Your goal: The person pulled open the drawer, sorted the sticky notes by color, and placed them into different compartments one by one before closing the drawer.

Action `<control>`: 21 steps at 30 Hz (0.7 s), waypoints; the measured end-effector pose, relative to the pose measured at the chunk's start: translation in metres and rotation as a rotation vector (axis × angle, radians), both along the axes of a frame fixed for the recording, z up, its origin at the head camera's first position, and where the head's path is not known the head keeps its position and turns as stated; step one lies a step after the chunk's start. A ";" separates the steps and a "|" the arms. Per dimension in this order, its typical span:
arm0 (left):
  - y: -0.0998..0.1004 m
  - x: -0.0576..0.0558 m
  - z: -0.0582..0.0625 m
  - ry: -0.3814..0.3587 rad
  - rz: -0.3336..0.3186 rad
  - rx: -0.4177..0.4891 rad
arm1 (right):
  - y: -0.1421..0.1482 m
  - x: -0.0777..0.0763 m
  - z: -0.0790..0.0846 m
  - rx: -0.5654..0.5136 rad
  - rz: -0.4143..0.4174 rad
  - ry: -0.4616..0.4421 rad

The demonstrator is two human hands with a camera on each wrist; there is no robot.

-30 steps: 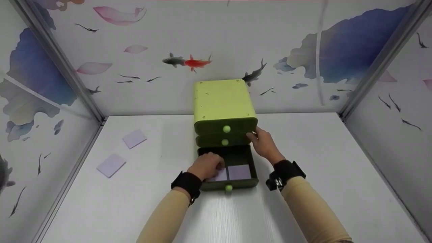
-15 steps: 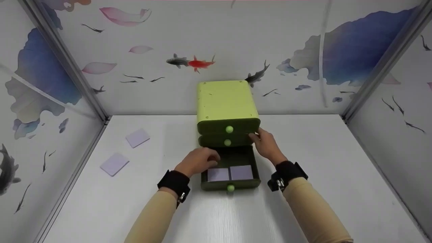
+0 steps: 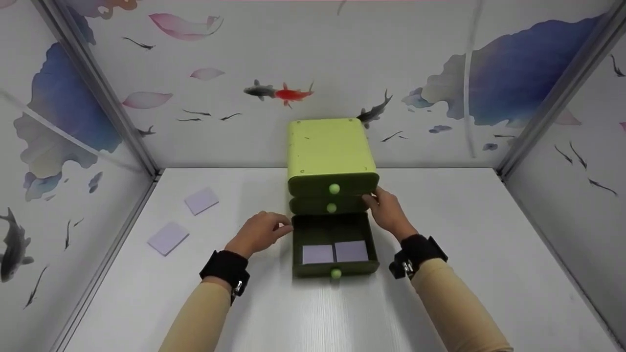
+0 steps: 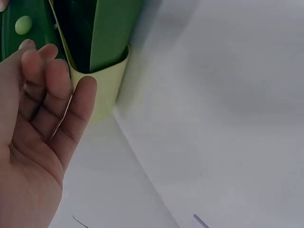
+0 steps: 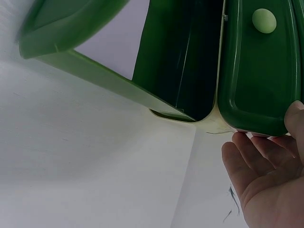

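Note:
A small desktop drawer cabinet [image 3: 332,145] with a yellow-green top stands at the back wall. Its green bottom drawer [image 3: 307,270] is pulled out. Inside, toward the front, a pale purple paper pad [image 3: 317,254] and a second pad [image 3: 351,251] lie side by side. My left hand [image 3: 259,232] is just left of this drawer, fingers loosely bent, holding nothing. My right hand [image 3: 389,212] holds the cabinet's right side near the middle drawer [image 3: 313,205]. In the right wrist view its thumb [image 5: 295,118] lies on the drawer front and the fingers are against the side.
Two more pale purple pads lie on the white table at left, a farther pad [image 3: 201,201] and a nearer pad [image 3: 168,238]. Printed walls [image 3: 220,142] with fish and petals enclose the table on the back and both sides.
My left hand has risen out of the bottom drawer and moved left past its edge, uncovering the left pad inside. My right hand keeps its place on the cabinet.

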State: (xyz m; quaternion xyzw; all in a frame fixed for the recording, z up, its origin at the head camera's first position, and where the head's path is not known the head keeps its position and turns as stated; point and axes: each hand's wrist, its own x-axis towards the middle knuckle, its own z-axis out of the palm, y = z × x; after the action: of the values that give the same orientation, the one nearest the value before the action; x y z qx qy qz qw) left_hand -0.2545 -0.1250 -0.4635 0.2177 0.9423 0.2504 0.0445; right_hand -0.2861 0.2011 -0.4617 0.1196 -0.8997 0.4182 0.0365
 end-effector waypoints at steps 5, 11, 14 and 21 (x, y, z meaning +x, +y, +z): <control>-0.027 0.001 -0.009 0.055 0.140 -0.076 | 0.000 0.001 0.001 -0.001 0.007 0.034; -0.068 0.001 -0.026 0.044 0.306 -0.074 | 0.000 0.000 0.000 0.002 0.005 0.025; -0.091 0.003 -0.034 0.040 0.383 -0.065 | 0.000 0.001 0.001 -0.011 0.005 0.015; -0.132 0.019 -0.052 0.068 0.540 -0.103 | -0.002 -0.001 0.000 -0.021 0.000 0.020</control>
State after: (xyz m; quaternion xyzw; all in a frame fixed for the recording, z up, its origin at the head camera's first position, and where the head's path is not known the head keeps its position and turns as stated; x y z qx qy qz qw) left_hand -0.2357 -0.2570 -0.5155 -0.0357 0.9787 0.1975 -0.0445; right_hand -0.2871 0.1996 -0.4613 0.1236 -0.8949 0.4263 0.0466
